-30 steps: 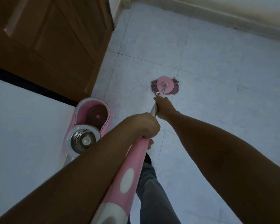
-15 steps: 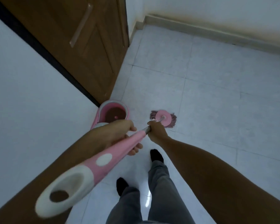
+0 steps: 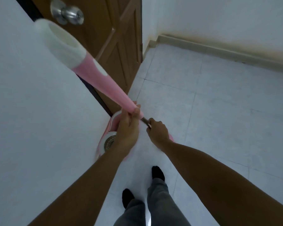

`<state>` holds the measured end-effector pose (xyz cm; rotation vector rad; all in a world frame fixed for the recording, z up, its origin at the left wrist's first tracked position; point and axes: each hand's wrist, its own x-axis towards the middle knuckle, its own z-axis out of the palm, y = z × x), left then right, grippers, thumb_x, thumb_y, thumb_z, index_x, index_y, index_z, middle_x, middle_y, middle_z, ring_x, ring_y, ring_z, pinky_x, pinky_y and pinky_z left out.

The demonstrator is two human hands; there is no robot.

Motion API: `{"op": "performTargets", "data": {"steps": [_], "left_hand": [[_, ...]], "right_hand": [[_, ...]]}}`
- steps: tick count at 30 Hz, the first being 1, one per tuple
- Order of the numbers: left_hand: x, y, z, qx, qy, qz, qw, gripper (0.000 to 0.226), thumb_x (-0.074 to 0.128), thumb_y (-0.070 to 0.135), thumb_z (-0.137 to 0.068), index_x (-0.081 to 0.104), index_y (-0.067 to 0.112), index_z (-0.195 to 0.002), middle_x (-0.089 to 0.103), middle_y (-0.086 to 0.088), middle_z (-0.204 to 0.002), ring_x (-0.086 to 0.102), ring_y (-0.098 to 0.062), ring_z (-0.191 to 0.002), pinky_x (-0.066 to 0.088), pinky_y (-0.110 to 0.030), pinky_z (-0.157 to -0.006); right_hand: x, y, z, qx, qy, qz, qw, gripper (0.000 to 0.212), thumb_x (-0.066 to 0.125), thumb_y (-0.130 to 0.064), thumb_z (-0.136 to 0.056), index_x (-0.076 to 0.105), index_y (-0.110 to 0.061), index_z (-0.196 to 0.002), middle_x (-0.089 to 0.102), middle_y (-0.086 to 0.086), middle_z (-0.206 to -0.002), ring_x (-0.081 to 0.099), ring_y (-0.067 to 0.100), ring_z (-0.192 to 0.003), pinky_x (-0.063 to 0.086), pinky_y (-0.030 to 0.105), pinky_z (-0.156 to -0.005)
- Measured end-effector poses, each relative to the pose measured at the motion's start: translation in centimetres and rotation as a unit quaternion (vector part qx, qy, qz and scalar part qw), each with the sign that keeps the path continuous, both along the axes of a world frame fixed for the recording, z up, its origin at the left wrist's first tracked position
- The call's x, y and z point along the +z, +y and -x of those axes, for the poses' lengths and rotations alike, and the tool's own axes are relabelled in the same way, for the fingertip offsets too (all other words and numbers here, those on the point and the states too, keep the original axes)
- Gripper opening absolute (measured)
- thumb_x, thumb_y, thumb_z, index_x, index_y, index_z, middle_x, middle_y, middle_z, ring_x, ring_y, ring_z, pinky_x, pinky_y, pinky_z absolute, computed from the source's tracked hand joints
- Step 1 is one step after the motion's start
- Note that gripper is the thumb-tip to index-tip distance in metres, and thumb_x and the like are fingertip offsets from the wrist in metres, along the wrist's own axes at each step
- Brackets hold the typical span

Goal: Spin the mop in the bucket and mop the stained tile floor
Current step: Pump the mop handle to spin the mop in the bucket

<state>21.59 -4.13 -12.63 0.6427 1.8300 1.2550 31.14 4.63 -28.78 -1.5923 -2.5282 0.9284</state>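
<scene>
The mop handle [image 3: 95,74], pink with a white end, slants up toward the upper left. My left hand [image 3: 128,128] is shut around the lower end of the pink grip. My right hand [image 3: 157,132] grips the thin metal shaft just below it. The mop head is almost hidden behind my right hand; only a pink sliver [image 3: 171,137] shows on the floor. The pink bucket [image 3: 107,141] with its metal spin basket stands by the wall, partly covered by my left hand. The pale tile floor [image 3: 219,119] spreads to the right.
A brown wooden door [image 3: 108,38] with a metal knob [image 3: 67,12] stands open at the upper left, beside a white wall [image 3: 31,128]. A beige skirting board [image 3: 219,49] runs along the far wall. My two feet in dark socks [image 3: 158,172] stand below the bucket.
The mop head has been drawn back toward my feet and the bucket. The handle has swung up and to the left. The view has tilted up, bringing the door knob into sight.
</scene>
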Motion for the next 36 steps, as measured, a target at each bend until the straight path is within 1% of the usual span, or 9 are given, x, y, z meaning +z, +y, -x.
{"op": "performTargets", "data": {"steps": [7, 14, 16, 18, 20, 22, 27, 30, 36], "left_hand": [[3.1, 9.0, -1.0, 0.147, 0.053, -0.11, 0.982, 0.027, 0.04, 0.04, -0.102, 0.049, 0.019, -0.116, 0.065, 0.004, -0.098, 0.062, 0.001, -0.081, 0.052, -0.018, -0.069], [9.8, 15.2, 2.7, 0.186, 0.087, -0.136, 0.969, 0.016, 0.035, 0.041, -0.103, 0.044, 0.043, -0.09, 0.063, 0.003, -0.087, 0.062, -0.008, -0.08, 0.051, -0.023, -0.071], [10.4, 15.4, 3.2, 0.176, 0.097, -0.138, 0.97, 0.017, 0.034, 0.044, -0.103, 0.046, 0.044, -0.09, 0.062, 0.005, -0.084, 0.063, -0.01, -0.08, 0.051, -0.025, -0.07], [10.8, 15.2, 3.4, 0.163, 0.118, -0.137, 0.97, 0.019, 0.033, 0.046, -0.102, 0.047, 0.045, -0.091, 0.062, 0.007, -0.082, 0.064, -0.012, -0.08, 0.053, -0.029, -0.07], [11.3, 15.1, 3.8, 0.158, 0.137, -0.137, 0.968, 0.019, 0.032, 0.049, -0.102, 0.048, 0.046, -0.092, 0.063, 0.007, -0.082, 0.066, -0.013, -0.081, 0.056, -0.033, -0.073], [11.9, 15.1, 4.6, 0.165, 0.142, -0.14, 0.966, 0.019, 0.032, 0.049, -0.101, 0.048, 0.045, -0.092, 0.064, 0.006, -0.083, 0.066, -0.014, -0.082, 0.058, -0.035, -0.075], [13.2, 14.6, 5.8, 0.174, 0.156, -0.14, 0.962, 0.016, 0.035, 0.05, -0.101, 0.049, 0.045, -0.096, 0.065, 0.006, -0.087, 0.066, -0.015, -0.085, 0.058, -0.036, -0.076], [15.1, 14.0, 6.8, 0.182, 0.144, -0.157, 0.96, 0.027, 0.035, 0.049, -0.102, 0.051, 0.031, -0.114, 0.064, 0.005, -0.088, 0.065, -0.013, -0.085, 0.053, -0.029, -0.071], [21.1, 12.4, 11.1, 0.168, 0.181, -0.213, 0.945, 0.027, 0.043, 0.043, -0.102, 0.048, 0.028, -0.124, 0.067, 0.003, -0.101, 0.066, -0.01, -0.091, 0.059, -0.023, -0.073]], "right_hand": [[2.8, 5.8, -2.0, 0.037, 0.096, 0.094, 0.99, 0.056, 0.057, -0.017, -0.095, 0.04, -0.024, -0.147, 0.066, -0.002, -0.117, 0.06, 0.005, -0.073, 0.038, 0.006, -0.057], [2.0, 7.6, -3.3, 0.132, 0.016, 0.201, 0.97, 0.082, 0.048, 0.005, -0.093, 0.006, -0.024, -0.157, 0.044, 0.007, -0.152, 0.05, -0.001, -0.052, 0.038, 0.009, -0.042], [1.5, 7.6, -3.1, 0.141, -0.02, 0.156, 0.977, 0.086, 0.05, 0.002, -0.093, -0.001, -0.023, -0.157, 0.033, 0.01, -0.158, 0.063, 0.004, -0.088, 0.051, 0.013, -0.066], [1.2, 7.6, -3.1, 0.078, -0.105, 0.154, 0.979, 0.094, 0.052, -0.003, -0.091, -0.014, -0.019, -0.156, 0.005, 0.016, -0.165, 0.031, 0.037, -0.144, 0.039, 0.044, -0.112], [1.2, 8.0, -3.2, 0.08, -0.169, 0.164, 0.969, 0.097, 0.054, -0.008, -0.09, -0.018, -0.019, -0.154, -0.008, 0.014, -0.165, -0.005, 0.046, -0.149, 0.012, 0.058, -0.12], [2.5, 8.2, -2.5, 0.123, -0.109, 0.192, 0.968, 0.092, 0.055, -0.017, -0.091, -0.01, -0.027, -0.156, 0.001, 0.005, -0.166, 0.004, 0.041, -0.151, 0.016, 0.056, -0.121], [9.2, 8.0, 3.3, 0.147, 0.126, 0.135, 0.972, 0.048, 0.052, -0.054, -0.093, 0.044, -0.026, -0.13, 0.067, -0.009, -0.101, 0.067, 0.008, -0.088, 0.055, 0.025, -0.076], [12.8, 8.2, 6.4, 0.177, 0.158, 0.091, 0.967, 0.023, 0.04, -0.046, -0.102, 0.043, -0.024, -0.107, 0.057, -0.009, -0.068, 0.055, 0.001, -0.05, 0.04, 0.014, -0.047], [16.9, 8.8, 11.4, 0.222, 0.181, 0.092, 0.954, 0.034, 0.039, -0.041, -0.104, 0.049, -0.009, -0.102, 0.053, -0.003, -0.063, 0.051, 0.0, -0.041, 0.035, 0.01, -0.038]]}}
